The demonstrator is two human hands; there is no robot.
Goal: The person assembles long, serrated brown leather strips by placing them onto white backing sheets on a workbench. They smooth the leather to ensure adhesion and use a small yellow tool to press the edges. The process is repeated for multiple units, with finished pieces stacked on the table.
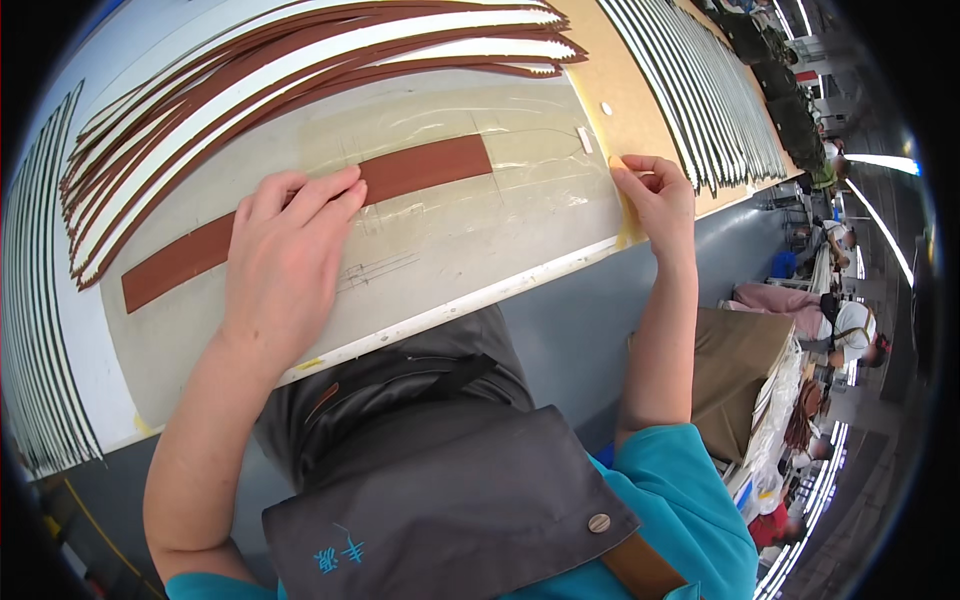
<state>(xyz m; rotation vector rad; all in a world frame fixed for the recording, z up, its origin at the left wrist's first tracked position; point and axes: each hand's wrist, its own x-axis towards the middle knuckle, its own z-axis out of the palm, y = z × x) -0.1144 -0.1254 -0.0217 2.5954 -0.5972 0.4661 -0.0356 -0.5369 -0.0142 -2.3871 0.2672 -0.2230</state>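
A long reddish-brown strip (425, 170) lies flat on a grey sheet under clear film, marked with thin lines. Across the strip's middle rests my left hand (290, 260), its fingers stretched out and pressing down, hiding part of it. My right hand (662, 205) is at the sheet's right edge, beside a band of yellow tape (627, 225). Thumb and forefinger are pinched there, with a bit of yellow at the tips; what they hold, if anything, I cannot make out. A small white tab (585, 140) with a thin thread lies left of that hand.
Brown-and-white strips (330, 75) are piled along the far side. Rows of dark-edged white strips lie at the left (45, 290) and far right (690, 95). A white round piece (606, 108) sits beyond the tape. Off the table stands a brown-covered stack (725, 375); other people work farther right.
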